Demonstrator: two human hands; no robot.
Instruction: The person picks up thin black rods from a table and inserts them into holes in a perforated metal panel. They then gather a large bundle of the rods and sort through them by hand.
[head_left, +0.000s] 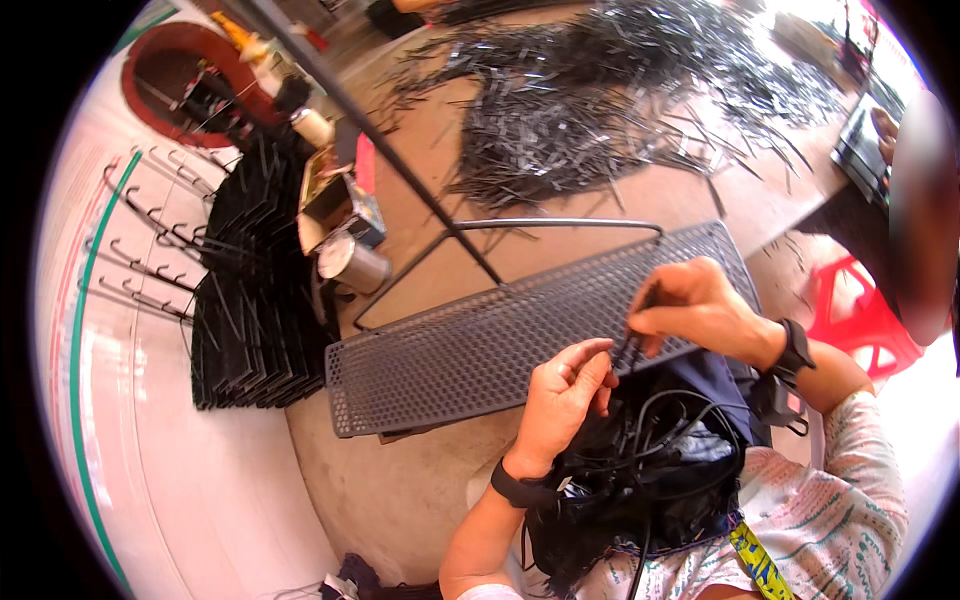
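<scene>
Any print on the small box (366,222) is too small to read. Your right hand (695,305) has its grip pinched on a slim black strip (627,352), while your left hand (570,393) curls at the lower end, and I cannot tell whether that grip is clamped. The strip is by the perforated black rack (440,370)'s near edge, its long axis slanting down toward your left fingers.

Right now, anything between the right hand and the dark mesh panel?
Nothing visible: the right hand, pinching a thin dark piece, appears over the dark mesh panel. The left hand is lower left. Contact unclear.
</scene>
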